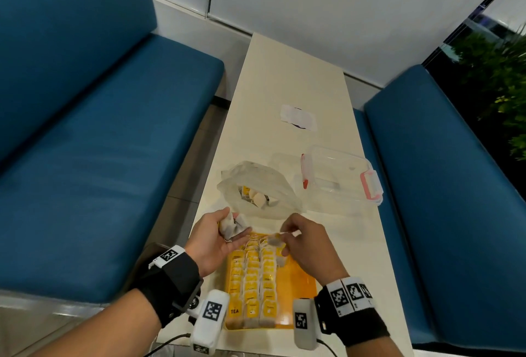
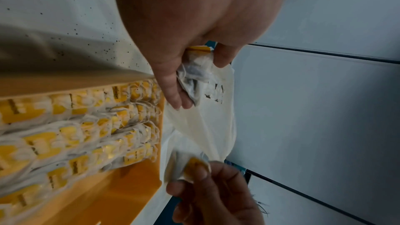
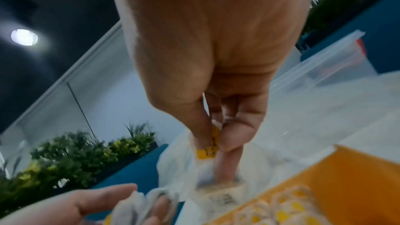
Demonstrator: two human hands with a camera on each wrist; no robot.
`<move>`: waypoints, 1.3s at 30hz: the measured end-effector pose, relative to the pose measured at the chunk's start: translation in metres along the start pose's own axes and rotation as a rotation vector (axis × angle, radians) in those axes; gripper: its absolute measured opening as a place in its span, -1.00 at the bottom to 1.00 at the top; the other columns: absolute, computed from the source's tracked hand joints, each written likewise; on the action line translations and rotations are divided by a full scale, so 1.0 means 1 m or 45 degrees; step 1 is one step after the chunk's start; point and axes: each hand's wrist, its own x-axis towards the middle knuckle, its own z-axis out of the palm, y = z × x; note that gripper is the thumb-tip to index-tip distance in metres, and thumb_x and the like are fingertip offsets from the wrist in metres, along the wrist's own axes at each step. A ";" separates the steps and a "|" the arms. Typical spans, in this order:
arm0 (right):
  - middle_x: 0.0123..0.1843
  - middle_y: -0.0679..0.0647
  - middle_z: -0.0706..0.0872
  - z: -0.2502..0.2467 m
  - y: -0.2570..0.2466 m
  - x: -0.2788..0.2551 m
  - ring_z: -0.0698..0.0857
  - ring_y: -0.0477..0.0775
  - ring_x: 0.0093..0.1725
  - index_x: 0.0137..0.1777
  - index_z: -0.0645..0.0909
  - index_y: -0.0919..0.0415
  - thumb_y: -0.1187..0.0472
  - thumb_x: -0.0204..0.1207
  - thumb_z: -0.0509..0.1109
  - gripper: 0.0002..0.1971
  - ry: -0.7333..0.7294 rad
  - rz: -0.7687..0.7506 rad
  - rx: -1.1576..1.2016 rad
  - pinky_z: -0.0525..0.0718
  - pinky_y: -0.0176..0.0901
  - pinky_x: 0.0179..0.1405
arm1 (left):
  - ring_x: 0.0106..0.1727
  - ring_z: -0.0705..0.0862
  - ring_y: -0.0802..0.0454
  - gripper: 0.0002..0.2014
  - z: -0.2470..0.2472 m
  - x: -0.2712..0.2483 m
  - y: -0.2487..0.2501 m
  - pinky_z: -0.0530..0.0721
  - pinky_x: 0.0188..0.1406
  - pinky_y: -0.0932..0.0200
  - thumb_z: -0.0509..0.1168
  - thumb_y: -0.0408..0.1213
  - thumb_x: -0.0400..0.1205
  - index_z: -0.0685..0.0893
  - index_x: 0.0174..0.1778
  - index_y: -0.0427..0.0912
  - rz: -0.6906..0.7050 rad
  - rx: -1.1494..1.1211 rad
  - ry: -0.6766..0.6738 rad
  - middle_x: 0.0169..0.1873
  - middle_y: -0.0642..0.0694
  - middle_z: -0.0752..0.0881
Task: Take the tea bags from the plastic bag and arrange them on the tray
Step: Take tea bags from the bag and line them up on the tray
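While left hand [image 1: 219, 238] cups bags, right hand [image 1: 306, 245] pinches tea bag [image 1: 274, 240].

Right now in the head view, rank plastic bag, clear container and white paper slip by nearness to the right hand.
1. plastic bag, just beyond the right hand, slightly left.
2. clear container, farther back, right.
3. white paper slip, farthest up the table.

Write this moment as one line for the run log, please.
left hand: holds tea bags | right hand: pinches one tea bag over tray | bag: some left inside
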 end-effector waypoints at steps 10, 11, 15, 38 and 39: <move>-0.36 -0.03 0.74 0.000 0.042 -0.004 0.63 -0.24 -0.46 -0.23 0.65 0.05 0.42 0.46 0.31 -0.76 -0.199 0.192 -0.262 0.48 -0.44 -0.48 | 0.08 0.82 -0.29 -0.62 -0.002 0.004 -0.004 0.85 -0.12 -0.06 0.25 -0.18 0.77 0.61 0.39 -0.38 0.011 0.077 0.017 0.24 -0.44 0.75; -0.36 0.01 0.75 0.002 0.043 -0.004 0.65 -0.19 -0.46 -0.21 0.65 0.09 0.41 0.45 0.29 -0.79 -0.253 0.224 -0.281 0.51 -0.37 -0.48 | 0.09 0.82 -0.30 -0.62 -0.002 0.004 -0.005 0.85 -0.09 -0.07 0.25 -0.17 0.77 0.62 0.38 -0.38 0.010 0.088 0.018 0.24 -0.43 0.75; -0.20 -0.01 0.71 0.010 0.052 0.002 0.68 -0.04 -0.25 -0.26 0.58 -0.03 0.40 0.45 0.28 -0.73 -0.440 0.296 -0.444 0.54 -0.31 -0.38 | 0.17 0.81 -0.32 -0.62 -0.004 0.008 -0.007 0.83 0.03 -0.12 0.25 -0.17 0.76 0.62 0.37 -0.38 0.015 0.116 0.039 0.27 -0.43 0.73; -0.10 0.03 0.61 0.048 0.051 0.009 0.58 0.03 -0.06 -0.03 0.62 0.25 0.48 0.42 0.38 -0.81 -0.020 0.553 -0.124 0.55 -0.22 -0.07 | 0.07 0.84 -0.25 -0.65 -0.005 0.008 -0.006 0.74 0.25 -0.21 0.22 -0.14 0.78 0.64 0.35 -0.31 0.056 0.256 0.044 0.24 -0.40 0.75; -0.06 0.02 0.61 0.049 0.053 0.010 0.57 0.02 -0.03 0.00 0.60 0.22 0.48 0.41 0.39 -0.77 -0.016 0.578 -0.110 0.52 -0.24 -0.06 | 0.08 0.83 -0.26 -0.65 -0.005 0.008 -0.006 0.73 0.26 -0.21 0.22 -0.14 0.78 0.65 0.34 -0.32 0.054 0.257 0.044 0.24 -0.40 0.75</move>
